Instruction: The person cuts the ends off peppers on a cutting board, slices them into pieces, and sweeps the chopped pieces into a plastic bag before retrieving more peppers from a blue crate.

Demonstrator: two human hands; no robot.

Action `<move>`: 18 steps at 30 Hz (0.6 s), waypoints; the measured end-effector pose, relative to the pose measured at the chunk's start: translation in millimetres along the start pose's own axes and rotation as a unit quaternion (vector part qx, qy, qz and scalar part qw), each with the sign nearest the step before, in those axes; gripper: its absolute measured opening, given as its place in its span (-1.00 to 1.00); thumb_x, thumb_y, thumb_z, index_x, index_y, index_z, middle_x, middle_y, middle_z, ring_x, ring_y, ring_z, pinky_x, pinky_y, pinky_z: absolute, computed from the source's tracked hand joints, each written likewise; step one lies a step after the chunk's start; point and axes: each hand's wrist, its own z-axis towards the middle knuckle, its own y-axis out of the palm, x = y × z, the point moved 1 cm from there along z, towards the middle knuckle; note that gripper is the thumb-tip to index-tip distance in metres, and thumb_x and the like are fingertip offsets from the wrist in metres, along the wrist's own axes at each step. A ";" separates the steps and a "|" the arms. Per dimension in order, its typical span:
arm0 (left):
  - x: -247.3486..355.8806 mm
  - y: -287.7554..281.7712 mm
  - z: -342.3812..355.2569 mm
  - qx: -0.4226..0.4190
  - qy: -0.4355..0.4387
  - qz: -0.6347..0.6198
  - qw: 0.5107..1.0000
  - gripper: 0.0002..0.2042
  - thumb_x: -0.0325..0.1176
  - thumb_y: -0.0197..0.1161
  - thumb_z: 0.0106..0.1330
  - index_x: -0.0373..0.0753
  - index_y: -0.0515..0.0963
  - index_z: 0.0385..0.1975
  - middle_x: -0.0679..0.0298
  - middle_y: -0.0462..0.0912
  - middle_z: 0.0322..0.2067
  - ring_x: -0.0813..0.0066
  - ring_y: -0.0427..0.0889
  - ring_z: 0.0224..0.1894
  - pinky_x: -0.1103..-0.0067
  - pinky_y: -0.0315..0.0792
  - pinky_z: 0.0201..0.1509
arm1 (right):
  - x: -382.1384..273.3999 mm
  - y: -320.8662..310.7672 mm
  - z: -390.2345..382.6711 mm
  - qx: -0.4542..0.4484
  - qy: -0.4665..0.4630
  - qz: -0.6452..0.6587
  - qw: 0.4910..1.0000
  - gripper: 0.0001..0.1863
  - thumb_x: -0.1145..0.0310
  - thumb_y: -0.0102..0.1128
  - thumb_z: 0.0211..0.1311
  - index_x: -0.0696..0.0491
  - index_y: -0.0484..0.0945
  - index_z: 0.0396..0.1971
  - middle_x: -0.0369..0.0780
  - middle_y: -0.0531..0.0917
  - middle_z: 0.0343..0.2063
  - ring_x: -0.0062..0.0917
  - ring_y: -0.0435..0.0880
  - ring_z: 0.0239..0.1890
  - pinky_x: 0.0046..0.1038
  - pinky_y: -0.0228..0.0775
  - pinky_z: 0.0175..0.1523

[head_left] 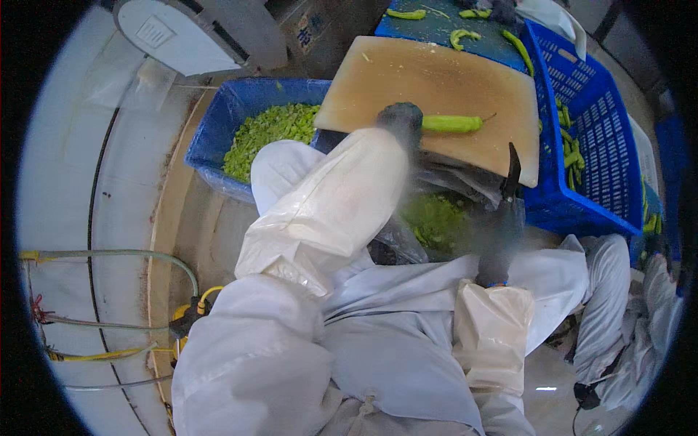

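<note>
A long green pepper (452, 124) lies on the tan cutting board (429, 76), its thin stem pointing right. My left hand (401, 122), in a dark glove, is closed over the pepper's left end and presses it to the board. Just off the board's near right corner, my right hand (502, 229), also dark-gloved and somewhat blurred, grips a knife (513, 167) with its dark blade pointing up and away from me. Beneath the board's near edge, chopped green pepper (435, 220) lies in a dark plastic bag.
At the left stands a blue plastic-lined tub (207, 142) of chopped pepper. A blue slotted crate (603, 138) with whole peppers is on the right. Beyond my board, another person's gloved hand (502, 10) is over a blue board (488, 49) with peppers. Hoses (123, 254) run at far left.
</note>
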 end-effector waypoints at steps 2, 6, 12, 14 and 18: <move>-14.6 -7.6 -7.3 0.084 -0.014 0.000 0.996 -0.75 -0.45 0.22 -0.11 -0.23 0.55 -0.34 -0.03 0.53 -0.20 -0.02 0.52 -0.18 0.28 0.40 -0.09 | -5.5 7.3 -11.6 -0.011 0.141 0.114 0.983 -0.89 0.39 0.06 0.27 0.11 0.51 -0.32 -0.40 0.45 -0.51 -0.75 0.35 -0.51 -0.68 0.18 -0.46; 11.6 4.1 0.6 0.154 0.094 -0.071 0.981 -0.51 -0.41 0.32 -0.17 -0.15 0.46 -0.10 0.02 0.39 0.06 0.03 0.35 0.11 0.31 0.28 0.14 | 26.8 0.6 -3.9 0.021 -0.254 -0.284 0.924 -0.77 0.40 0.09 0.26 0.14 0.52 -0.12 -0.35 0.53 -0.39 -0.76 0.40 -0.40 -0.71 0.25 -0.36; 4.1 26.4 13.5 0.104 0.028 0.061 0.992 -0.53 -0.18 0.22 0.05 0.11 0.43 0.05 0.30 0.50 0.00 0.28 0.39 0.12 -0.04 -0.04 0.21 | -79.9 23.2 3.8 -0.115 0.244 -0.037 0.962 -0.64 0.40 0.10 0.25 0.18 0.45 0.03 -0.31 0.56 -0.25 -0.71 0.43 -0.29 -0.65 0.32 -0.18; 33.4 39.5 26.8 0.097 0.059 0.030 0.993 -0.58 -0.21 0.20 0.08 0.12 0.46 0.02 0.32 0.53 -0.05 0.30 0.43 0.07 -0.03 -0.03 0.20 | -44.3 11.9 11.1 -0.082 0.214 -0.009 0.973 -0.63 0.40 0.09 0.26 0.20 0.43 0.04 -0.30 0.56 -0.23 -0.69 0.44 -0.28 -0.64 0.32 -0.16; 28.8 43.5 26.9 0.113 0.120 0.020 0.986 -0.64 -0.35 0.14 0.09 0.15 0.52 -0.07 0.32 0.57 -0.14 0.33 0.48 0.00 -0.01 -0.10 0.25 | -15.4 27.1 26.8 -0.086 0.171 0.071 0.979 -0.61 0.38 0.05 0.28 0.23 0.38 0.06 -0.26 0.55 -0.21 -0.66 0.45 -0.25 -0.62 0.31 -0.12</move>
